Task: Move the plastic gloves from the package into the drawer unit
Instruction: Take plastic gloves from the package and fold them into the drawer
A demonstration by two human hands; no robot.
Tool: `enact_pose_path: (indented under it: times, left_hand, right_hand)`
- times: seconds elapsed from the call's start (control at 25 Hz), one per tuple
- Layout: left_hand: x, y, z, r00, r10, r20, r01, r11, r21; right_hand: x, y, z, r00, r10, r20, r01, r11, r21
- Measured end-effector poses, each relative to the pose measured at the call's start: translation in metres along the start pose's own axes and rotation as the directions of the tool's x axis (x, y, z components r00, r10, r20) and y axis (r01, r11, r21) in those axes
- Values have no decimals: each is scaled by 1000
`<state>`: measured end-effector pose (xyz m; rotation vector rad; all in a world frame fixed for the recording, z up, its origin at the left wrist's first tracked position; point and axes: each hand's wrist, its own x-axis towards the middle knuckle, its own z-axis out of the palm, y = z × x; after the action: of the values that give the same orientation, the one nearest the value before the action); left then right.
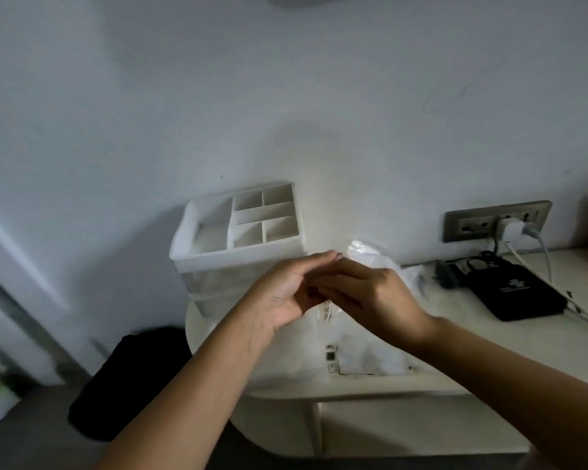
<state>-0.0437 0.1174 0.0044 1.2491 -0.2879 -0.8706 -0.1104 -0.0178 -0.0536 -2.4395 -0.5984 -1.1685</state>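
Observation:
My left hand (286, 290) and my right hand (374, 293) meet above the table, just in front of the drawer unit. The left palm faces right with its fingers straight. My right fingers reach into that palm, their tips hidden, and hold thin clear plastic gloves (365, 251) that stick up behind them. A strip of printed plastic hangs below the hands. The clear package (357, 356) with black print lies flat on the table under the hands. The white drawer unit (218, 286) has a divided tray on top and translucent drawer fronts, which look closed.
The rounded white table (286, 390) stands against the wall. A black box (513, 291) with cables lies at the right, under a wall socket strip (469, 222) with a white charger plugged in. A black bin (129, 378) stands on the floor at the left.

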Motion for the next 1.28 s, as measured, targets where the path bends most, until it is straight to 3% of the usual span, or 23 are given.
enact_pose_path:
  times: [0.2, 0.28, 0.36, 0.44, 0.52, 0.56, 0.64, 0.68, 0.76, 0.84, 0.96, 1.04, 1.12, 1.16, 1.24, 1.28]
  left_hand:
    - [-16, 2, -44, 989, 80, -122, -58, 983, 174]
    - [-21, 2, -63, 976, 153, -152, -100, 945, 310]
    - [-26, 2, -78, 964, 225, -142, -141, 885, 443]
    - [-31, 5, -93, 973, 226, -56, -163, 832, 530]
    - [-37, 9, -101, 982, 186, 40, -178, 822, 540]
    - [-39, 10, -105, 982, 179, 59, -182, 826, 533]
    - [-39, 10, -113, 981, 191, 28, -180, 849, 497]
    - [-39, 9, -119, 981, 194, -12, -165, 865, 474]
    - [-39, 5, -134, 982, 165, -87, -110, 888, 447]
    - [-38, 1, -149, 985, 92, -143, -18, 893, 451]
    - [-30, -12, -169, 950, 30, -312, 113, 895, 431]
    - [-25, -21, -177, 918, 16, -395, 183, 868, 461]
    - [-23, -29, -182, 893, -4, -450, 252, 833, 493]
    - [-23, -32, -182, 882, -10, -472, 270, 831, 487]
    - [-22, -38, -180, 862, -5, -508, 283, 835, 472]
    - [-23, -39, -179, 855, -2, -519, 282, 842, 461]
  right_hand:
    - [4, -24, 22, 970, -6, 244, -37, 985, 171]
    - [12, -32, 26, 976, 77, 203, -132, 952, 277]
    - [23, -30, 27, 974, 217, 58, -225, 934, 279]
    - [35, -22, 26, 923, 383, 46, -380, 884, 274]
    - [44, -14, 26, 790, 521, 323, -605, 750, 268]
    - [47, -11, 28, 673, 530, 517, -703, 675, 224]
    - [45, -9, 36, 454, 439, 775, -810, 566, 154]
    - [44, -8, 42, 419, 406, 812, -835, 523, 169]
    - [44, -8, 54, 431, 426, 796, -874, 415, 251]
    - [44, -9, 62, 439, 512, 738, -888, 374, 269]
    - [44, -11, 74, 421, 627, 656, -879, 461, 123]
    - [47, -14, 73, 441, 696, 566, -808, 583, -88]
    - [53, -20, 67, 542, 729, 418, -632, 682, -368]
    - [56, -25, 64, 635, 696, 335, -532, 708, -463]
    - [56, -41, 66, 810, 517, 278, -390, 828, -403]
    - [53, -52, 73, 845, 417, 335, -334, 901, -278]
